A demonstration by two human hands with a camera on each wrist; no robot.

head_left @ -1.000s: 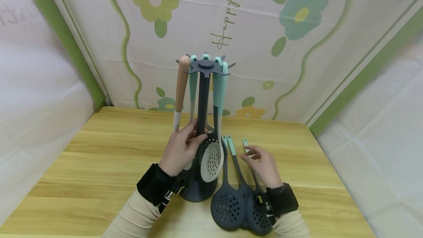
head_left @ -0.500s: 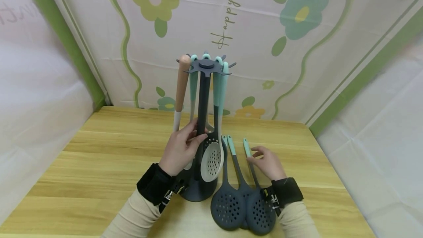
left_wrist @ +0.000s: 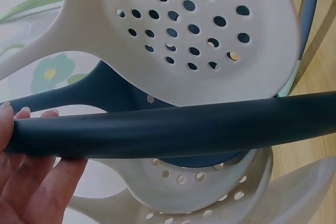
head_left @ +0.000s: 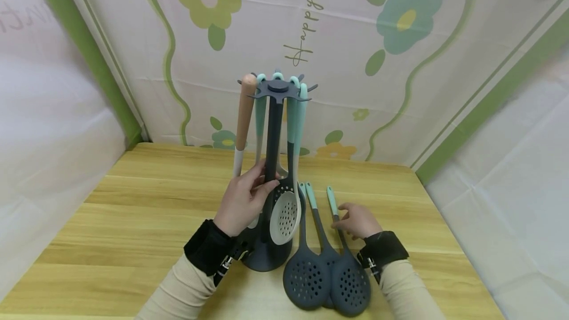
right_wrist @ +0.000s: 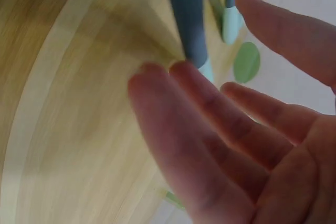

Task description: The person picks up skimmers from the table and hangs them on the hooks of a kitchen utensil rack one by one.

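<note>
My left hand (head_left: pixel 242 199) grips the dark post (head_left: pixel 272 137) of a standing utensil rack; in the left wrist view its fingers curl round that post (left_wrist: pixel 173 132). A cream slotted spoon (head_left: pixel 284 219) hangs at the front right of the rack among other mint-handled utensils. Three dark skimmers with mint handle ends lie on the table to the right. Over the shaft of the rightmost skimmer (head_left: pixel 351 285) hovers my right hand (head_left: pixel 361 222), thumb and fingers apart. In the right wrist view nothing is between them, and the skimmer's shaft (right_wrist: pixel 188 14) lies beyond the fingertips.
A utensil with a brown handle (head_left: pixel 244 112) hangs on the rack's left. The left skimmer (head_left: pixel 306 280) and the middle skimmer (head_left: pixel 317 221) lie close together, heads overlapping. A wooden table (head_left: pixel 133 231) bears everything, with a flower-printed curtain (head_left: pixel 266 28) behind.
My right hand has moved off the rightmost skimmer's mint handle end, going right and then lower along its shaft. The left hand and the rack stay put.
</note>
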